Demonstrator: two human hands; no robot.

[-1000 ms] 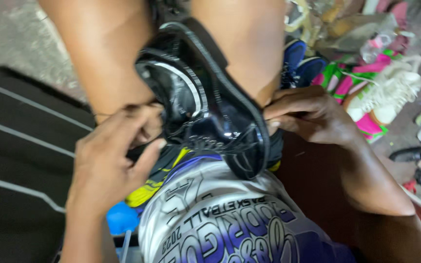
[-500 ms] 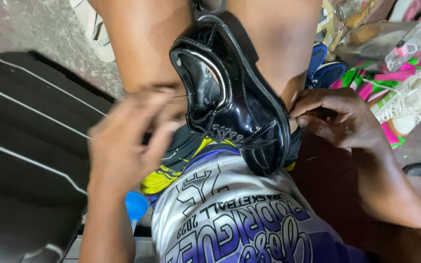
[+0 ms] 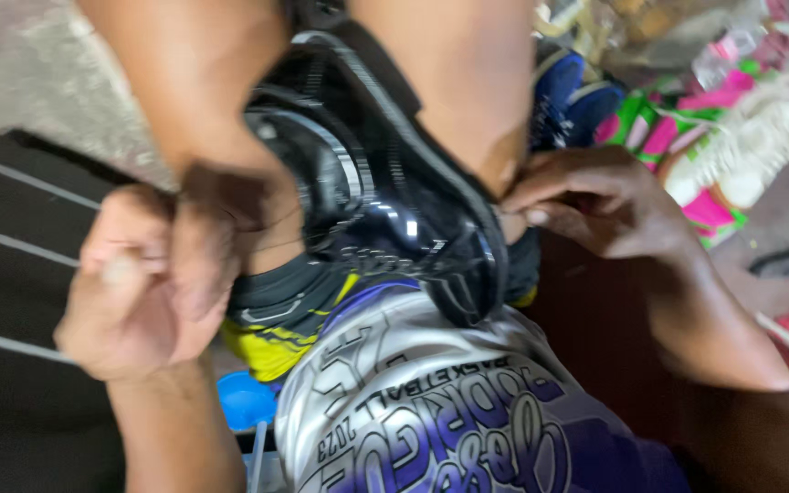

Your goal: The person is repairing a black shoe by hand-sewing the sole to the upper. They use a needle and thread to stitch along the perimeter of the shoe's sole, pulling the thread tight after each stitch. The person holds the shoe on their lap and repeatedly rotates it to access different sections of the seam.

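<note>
**Two hands at a glossy black shoe clamped between the knees**

Two bare knees squeeze a black shoe (image 3: 385, 201) between them in the head view, its toe pointing away from the camera and its heel end toward the person's belly. The upper is smooth, shiny patent-like material that throws small white highlights; a pale line of stitching runs along the curved edge where upper meets sole, and the ribbed black sole faces right.

The left hand (image 3: 152, 278) sits just left of the shoe, against the inner side of the left knee. Its fingers are curled shut and pinched together, but motion blur hides what, if anything, lies between them. The right hand (image 3: 595, 205) is at the shoe's right edge by the right knee, fingertips drawn together in a pinch touching the rim of the sole; whether it grips a thread or tool cannot be told.

Below the shoe lies the person's silky white and purple jersey (image 3: 431, 411), over dark shorts with a yellow band (image 3: 276, 342). A round blue lid-like object (image 3: 244, 397) shows beneath the left forearm. To the left spreads a black ribbed mat with pale stripes (image 3: 11, 246). At upper right a heap of shoes (image 3: 723, 137), pink, green and cream mesh, rests on the floor.
</note>
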